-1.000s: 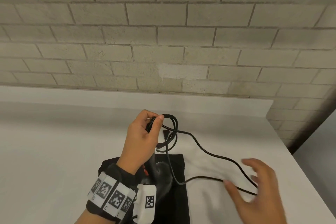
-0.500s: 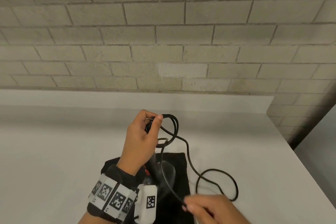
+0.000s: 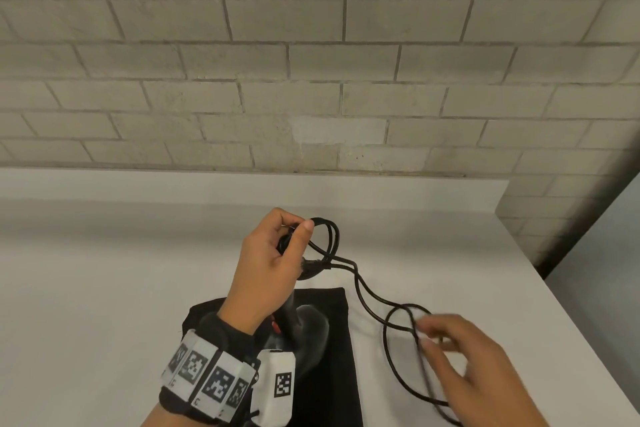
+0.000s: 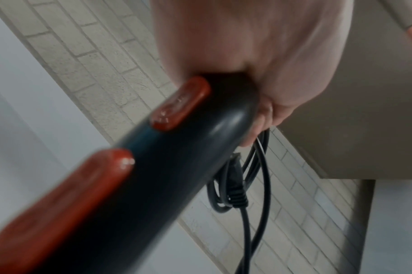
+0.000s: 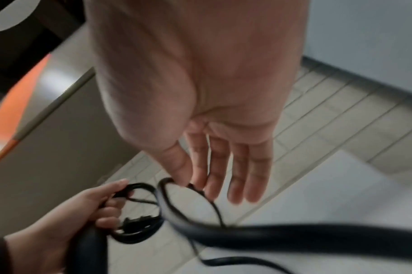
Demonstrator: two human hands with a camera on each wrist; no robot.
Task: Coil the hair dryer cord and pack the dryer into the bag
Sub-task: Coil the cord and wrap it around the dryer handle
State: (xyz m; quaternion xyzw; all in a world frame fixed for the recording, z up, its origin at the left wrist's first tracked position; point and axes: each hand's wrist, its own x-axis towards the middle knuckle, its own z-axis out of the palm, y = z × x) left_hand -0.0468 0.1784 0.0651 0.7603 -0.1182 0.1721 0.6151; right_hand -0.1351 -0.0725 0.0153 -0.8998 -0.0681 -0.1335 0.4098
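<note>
My left hand (image 3: 273,263) grips the black handle of the hair dryer (image 4: 176,148), which carries red switches (image 4: 181,103). The thumb holds a few coils of black cord (image 3: 329,243) against the handle's end. The dryer's grey body (image 3: 308,326) hangs below that hand, over the black bag (image 3: 337,364), which lies flat on the table. The loose cord (image 3: 367,298) runs right and down into a loop by my right hand (image 3: 460,357). There the thumb and forefinger pinch the cord (image 5: 167,185) while the other fingers (image 5: 252,176) stay straight.
The white table (image 3: 104,288) ends at a raised back ledge under a grey brick wall (image 3: 311,80). Its right edge (image 3: 561,315) runs diagonally close to my right hand. A dark gap lies past the table's far right corner.
My right hand has risen from the bottom of the view, up and to the right, bringing a loop of cord with it. The left hand has held still with the dryer and coils.
</note>
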